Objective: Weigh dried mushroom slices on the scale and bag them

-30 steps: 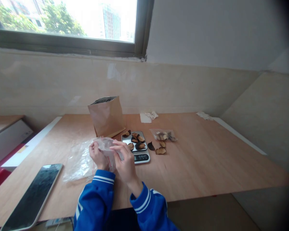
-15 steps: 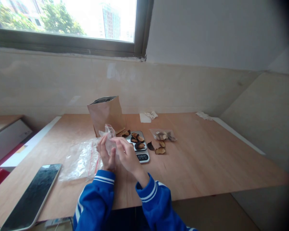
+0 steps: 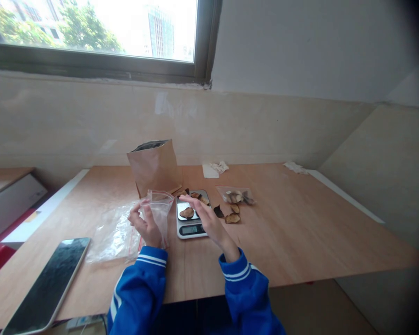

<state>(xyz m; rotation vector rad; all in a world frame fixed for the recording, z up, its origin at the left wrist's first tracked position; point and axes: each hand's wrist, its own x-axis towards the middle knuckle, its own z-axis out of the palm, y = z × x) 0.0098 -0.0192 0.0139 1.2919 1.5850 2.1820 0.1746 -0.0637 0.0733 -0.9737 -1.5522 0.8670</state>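
Note:
My left hand [image 3: 146, 225] pinches a small clear zip-lock bag [image 3: 164, 209] near its top; the bag's mouth faces up. Just right of it stands a small kitchen scale [image 3: 192, 231] with a lit display, whose digits I cannot read. Several dried brown slices with dark rims lie on its plate, one slice [image 3: 187, 213] at the near left. Over the plate reaches my right hand [image 3: 209, 221], fingers stretched toward the bag and nothing visible in them. It hides part of the plate.
Behind the bag stands an open brown paper pouch [image 3: 155, 167]. More clear bags [image 3: 113, 232] lie left, beyond a phone [image 3: 47, 284]. Right of the scale are loose slices [image 3: 232, 218] and a filled zip-lock bag [image 3: 237, 195]. Crumpled tissue [image 3: 219, 167] lies near the wall.
My right hand has moved away from the bag to the right, over the scale. The small bag's top has spread out in my left hand, and the scale's front shows more fully.

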